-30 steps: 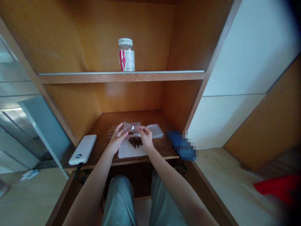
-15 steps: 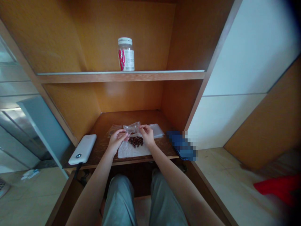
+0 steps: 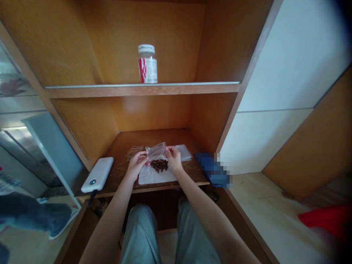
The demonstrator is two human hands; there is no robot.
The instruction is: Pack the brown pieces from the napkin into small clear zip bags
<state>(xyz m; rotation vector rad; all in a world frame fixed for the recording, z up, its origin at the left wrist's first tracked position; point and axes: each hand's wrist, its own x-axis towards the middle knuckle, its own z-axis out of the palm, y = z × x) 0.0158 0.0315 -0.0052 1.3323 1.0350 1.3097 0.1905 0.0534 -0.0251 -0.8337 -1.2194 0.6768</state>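
At twelve o'clock from a heap of small dark-brown pieces (image 3: pixel 158 166) on a thin white sheet (image 3: pixel 154 179), the left hand (image 3: pixel 135 164) and right hand (image 3: pixel 173 159) hold a clear flat plastic bag (image 3: pixel 156 151), each grip pinching one side; a stack of clear plastic sleeves (image 3: pixel 184 151) lies at two o'clock; a white rectangular device (image 3: pixel 99 172), at nine on the brown wooden tabletop (image 3: pixel 117 170).

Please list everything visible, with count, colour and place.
Cabinet: one, brown, centre
Bottle: one, white-pink, upper shelf
Paper: one, white, lower shelf
Capsules: many, brown, on paper
Held bag: one, clear, lower centre
Other bags: several, clear, both sides
Power bank: one, white, left
Cable: one, black, left
Blurred item: one, blue, right
Unclear object: one, red, far right
Another's leg: one clearly, blue, left
Knees: two, grey, bottom
Left hand, right hand: one each, bare, centre
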